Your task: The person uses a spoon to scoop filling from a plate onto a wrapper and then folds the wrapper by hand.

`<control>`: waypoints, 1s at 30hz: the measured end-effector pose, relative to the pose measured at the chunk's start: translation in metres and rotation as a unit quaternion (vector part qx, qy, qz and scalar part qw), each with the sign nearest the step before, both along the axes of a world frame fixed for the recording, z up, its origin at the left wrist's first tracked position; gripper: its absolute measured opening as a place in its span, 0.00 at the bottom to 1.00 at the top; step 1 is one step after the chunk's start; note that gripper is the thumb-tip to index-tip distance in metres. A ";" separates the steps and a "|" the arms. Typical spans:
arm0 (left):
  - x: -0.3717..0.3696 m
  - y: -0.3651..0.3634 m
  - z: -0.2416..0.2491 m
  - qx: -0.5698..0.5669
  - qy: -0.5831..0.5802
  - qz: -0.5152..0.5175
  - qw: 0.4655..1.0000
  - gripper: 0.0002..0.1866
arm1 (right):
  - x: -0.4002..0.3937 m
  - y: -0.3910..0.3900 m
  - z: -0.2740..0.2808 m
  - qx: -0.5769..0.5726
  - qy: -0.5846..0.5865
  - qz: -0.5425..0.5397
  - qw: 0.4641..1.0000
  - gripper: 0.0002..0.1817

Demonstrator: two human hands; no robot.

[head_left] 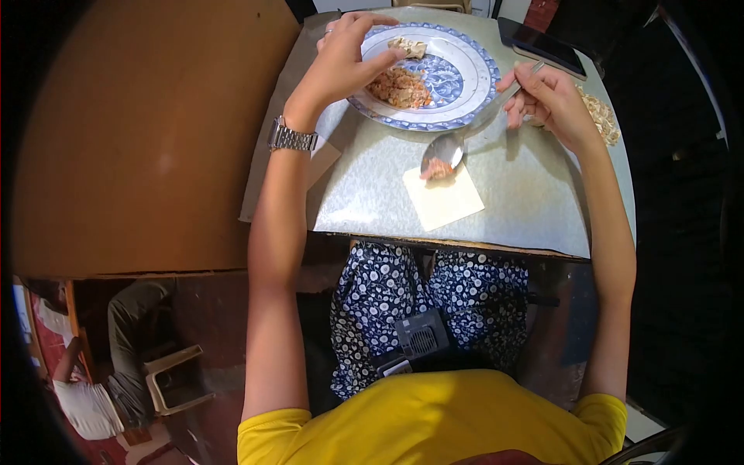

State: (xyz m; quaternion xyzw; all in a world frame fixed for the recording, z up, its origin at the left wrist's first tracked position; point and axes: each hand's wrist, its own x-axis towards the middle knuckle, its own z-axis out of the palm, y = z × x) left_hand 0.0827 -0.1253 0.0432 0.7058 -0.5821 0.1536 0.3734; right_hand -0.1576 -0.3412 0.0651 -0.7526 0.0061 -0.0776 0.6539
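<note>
My left hand (349, 58) is at the left rim of a blue and white plate (484, 66), fingers apart, the thumb reaching over the food. On the plate lie a heap of orange-brown food (403, 89) and a pale folded piece (411, 48). My right hand (542, 97), right of the plate, is closed on the handle of a metal spoon (453, 145). The spoon's bowl holds some of the orange-brown food and is over a pale yellow paper square (449, 203) on the table (356, 194). A metal watch (293, 138) is on my left wrist.
A dark phone (542, 43) lies at the back right. Beaded or shell-like pale material (601, 116) is beyond my right wrist. A brown panel (147, 139) stands on the left. At the lower left a person (93, 403) sits near a chair (174, 380).
</note>
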 end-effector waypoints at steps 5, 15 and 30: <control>-0.004 0.009 0.010 0.059 0.025 -0.007 0.998 0.25 | -0.003 0.004 0.002 -0.056 0.002 0.044 0.997 0.23; -0.005 0.011 0.010 0.047 0.010 0.008 0.999 0.24 | -0.022 0.012 0.031 -0.106 -0.032 0.129 0.985 0.11; -0.122 0.094 0.019 0.020 0.006 0.012 1.000 0.12 | -0.094 0.077 0.001 -0.059 -0.216 -0.282 0.933 0.17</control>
